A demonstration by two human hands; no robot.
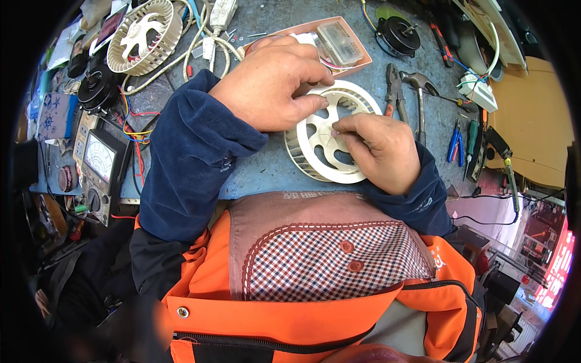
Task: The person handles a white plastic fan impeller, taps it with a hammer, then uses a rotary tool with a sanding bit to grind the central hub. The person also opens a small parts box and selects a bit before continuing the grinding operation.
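- The white fan wheel [325, 138] lies between the two hands on the blue table [266, 175], its spoked face up.
- The left hand [275, 85] is curled, thumb and forefinger parted at the wheel's upper left rim; I can't tell how firmly they press.
- The right hand [381, 148] brings thumb and forefinger together at the hub; whether they pinch anything small is hidden.
- Just beyond the wheel, an orange-pink box [358, 42] holds a clear plastic case [339, 43]; the left hand hides the box's near left part.
- Crowding the space just beyond the right hand are pliers [394, 91] and a hammer [422, 106], the pliers' handles near the wheel's rim.
- Farther beyond the right hand sits a black motor [397, 37].
- To the right of that hand are blue-handled cutters [456, 144] and a green-handled screwdriver [471, 139].
- Beyond the left hand and to its left, a pale cord [175, 63] loops beside a second fan wheel [145, 36].
- Well left of the left hand, another black motor [97, 89] trails coloured wires [130, 124] near an analogue meter [98, 154].
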